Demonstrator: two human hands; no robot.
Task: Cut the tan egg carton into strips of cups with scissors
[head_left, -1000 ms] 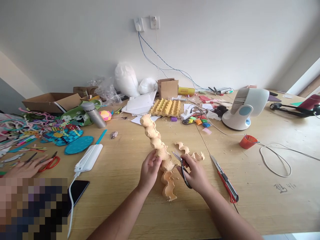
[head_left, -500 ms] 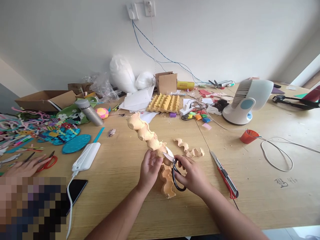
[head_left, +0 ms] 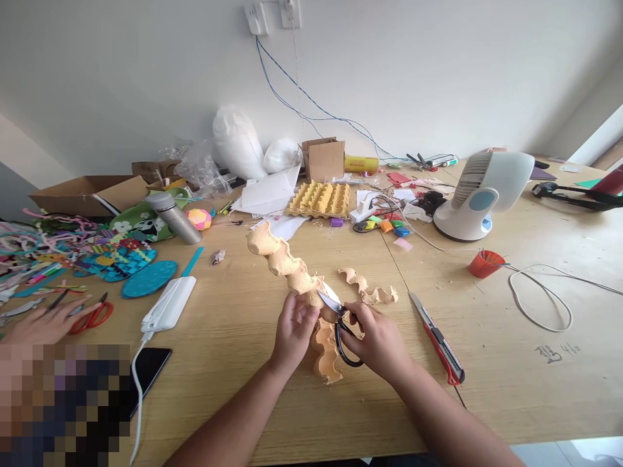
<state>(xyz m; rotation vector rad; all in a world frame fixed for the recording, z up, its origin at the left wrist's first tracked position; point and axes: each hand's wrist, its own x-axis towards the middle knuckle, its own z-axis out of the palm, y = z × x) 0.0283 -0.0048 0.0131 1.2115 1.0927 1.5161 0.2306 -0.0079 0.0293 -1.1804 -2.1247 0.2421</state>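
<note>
A row of tan egg-carton cups (head_left: 283, 259) slants up and away to the left, gripped near its close end by my left hand (head_left: 295, 327). My right hand (head_left: 377, 337) is closed on black-handled scissors (head_left: 346, 347), whose blades lie against the edge of the strip close to my left fingers. Under the scissors, another egg-carton strip (head_left: 327, 360) rests on the table with its hollows up. Thin wavy carton offcuts (head_left: 365, 288) lie just beyond my right hand.
A red utility knife (head_left: 440, 347) with its blade out lies right of my right arm. A white power bank (head_left: 168, 303) and a phone (head_left: 150, 376) are on the left, beside another person's hand (head_left: 46, 321) near red scissors (head_left: 95, 316). Farther back stand a yellow egg tray (head_left: 318, 200) and a fan (head_left: 479, 198).
My hands and the egg-carton strip stay almost in place. The scissors' blades look slightly closer together. At the left, the other person's hand has shifted a little.
</note>
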